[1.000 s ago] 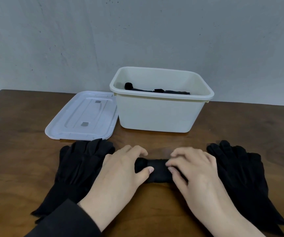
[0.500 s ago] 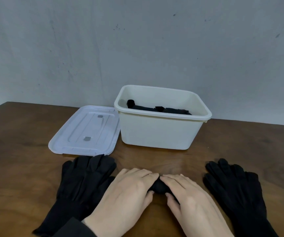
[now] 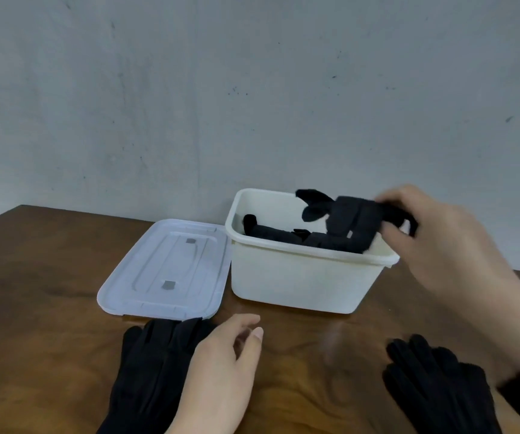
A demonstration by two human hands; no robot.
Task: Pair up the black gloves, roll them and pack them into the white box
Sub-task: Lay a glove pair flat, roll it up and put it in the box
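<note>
My right hand [image 3: 443, 245] grips a rolled pair of black gloves [image 3: 351, 222] and holds it over the right half of the white box [image 3: 299, 283]. Loose glove fingers stick out of the roll to the left. Another rolled black pair [image 3: 271, 233] lies inside the box. My left hand [image 3: 221, 374] hovers low over the table with relaxed fingers, holding nothing, beside a flat stack of black gloves [image 3: 152, 371] at the front left. A second flat stack of black gloves [image 3: 437, 386] lies at the front right.
The box's white lid [image 3: 164, 274] lies flat on the wooden table [image 3: 33, 292], left of the box and touching its side. A grey wall stands close behind the box. Bare wood shows between the two glove stacks.
Both hands were rolling a glove pair on the table in front of the box. My right hand has lifted the roll up over the box; my left hand has let go and stayed low.
</note>
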